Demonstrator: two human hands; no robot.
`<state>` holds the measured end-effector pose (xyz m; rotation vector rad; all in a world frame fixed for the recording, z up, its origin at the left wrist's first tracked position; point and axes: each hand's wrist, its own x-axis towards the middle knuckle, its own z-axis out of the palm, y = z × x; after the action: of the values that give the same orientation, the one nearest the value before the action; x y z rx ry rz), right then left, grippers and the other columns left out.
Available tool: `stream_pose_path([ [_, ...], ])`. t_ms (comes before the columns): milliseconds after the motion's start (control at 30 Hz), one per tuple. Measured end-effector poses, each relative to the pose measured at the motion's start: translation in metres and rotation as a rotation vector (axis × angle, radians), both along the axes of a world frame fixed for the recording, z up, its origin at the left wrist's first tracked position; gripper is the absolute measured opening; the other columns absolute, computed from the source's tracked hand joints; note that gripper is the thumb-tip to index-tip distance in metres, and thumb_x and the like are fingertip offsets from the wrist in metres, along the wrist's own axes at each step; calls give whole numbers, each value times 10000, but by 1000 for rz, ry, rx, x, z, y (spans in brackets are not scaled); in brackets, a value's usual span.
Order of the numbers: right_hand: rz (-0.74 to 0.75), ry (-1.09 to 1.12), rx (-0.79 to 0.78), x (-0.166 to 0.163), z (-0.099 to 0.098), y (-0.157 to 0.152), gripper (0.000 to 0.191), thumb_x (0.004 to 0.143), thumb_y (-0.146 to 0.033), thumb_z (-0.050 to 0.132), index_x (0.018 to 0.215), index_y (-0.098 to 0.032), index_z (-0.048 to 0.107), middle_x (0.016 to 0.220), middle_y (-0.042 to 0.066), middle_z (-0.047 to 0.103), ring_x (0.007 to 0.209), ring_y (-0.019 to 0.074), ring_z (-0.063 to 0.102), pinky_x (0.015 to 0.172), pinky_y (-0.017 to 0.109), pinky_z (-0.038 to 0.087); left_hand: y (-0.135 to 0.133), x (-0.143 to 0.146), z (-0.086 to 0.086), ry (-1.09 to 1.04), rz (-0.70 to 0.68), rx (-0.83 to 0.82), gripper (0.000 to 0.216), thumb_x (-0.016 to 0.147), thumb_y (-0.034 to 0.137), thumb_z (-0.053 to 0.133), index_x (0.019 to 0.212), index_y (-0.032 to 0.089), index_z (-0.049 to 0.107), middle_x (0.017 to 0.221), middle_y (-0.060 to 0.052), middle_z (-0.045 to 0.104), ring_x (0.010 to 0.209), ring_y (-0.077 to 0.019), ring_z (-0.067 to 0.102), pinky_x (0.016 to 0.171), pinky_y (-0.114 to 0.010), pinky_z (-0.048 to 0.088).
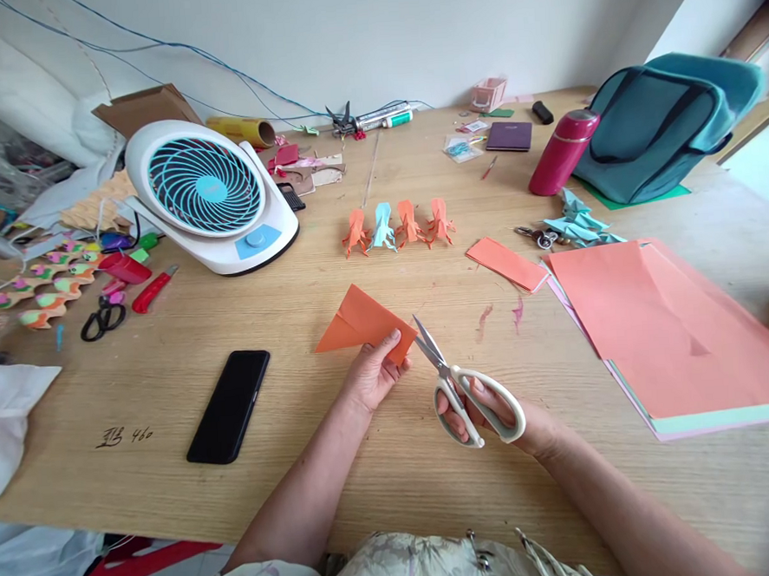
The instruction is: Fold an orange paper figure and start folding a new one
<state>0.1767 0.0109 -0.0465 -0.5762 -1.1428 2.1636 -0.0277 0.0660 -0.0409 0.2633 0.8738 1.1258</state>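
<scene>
My left hand [377, 371] pinches a folded piece of orange paper [355, 320] between thumb and fingers, a little above the table. Its creased flap points away from me. In my right hand [473, 408] is a pair of scissors [453, 372] with pale handles, fingers through the loops. The blades are parted slightly, and their tips are close to the paper's right corner; whether they touch it I cannot tell. Beyond the hands stand several small folded paper figures in a row, among them a light blue figure [382, 227] and an orange figure [441, 221].
A white fan [213, 190] stands at the left, with a black phone [228, 407] nearer me. On the right lie orange paper sheets [687, 330], folded orange strips [506, 263], a pink bottle [564, 151] and a teal bag [654, 128]. Black-handled scissors [103, 319] lie far left.
</scene>
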Motion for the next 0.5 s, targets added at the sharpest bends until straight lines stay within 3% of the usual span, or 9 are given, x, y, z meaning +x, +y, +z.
stream_pose_path([
  [500,-52,-83,8,-2,8,-3,514,933,-645,499,941,-146,621,625,-12,512,510,105,448,476,231,301,7,-16,0,80,-62,72,337,592,179,917,866,165,722,874,-10,749,730,-132,687,516,-206,520],
])
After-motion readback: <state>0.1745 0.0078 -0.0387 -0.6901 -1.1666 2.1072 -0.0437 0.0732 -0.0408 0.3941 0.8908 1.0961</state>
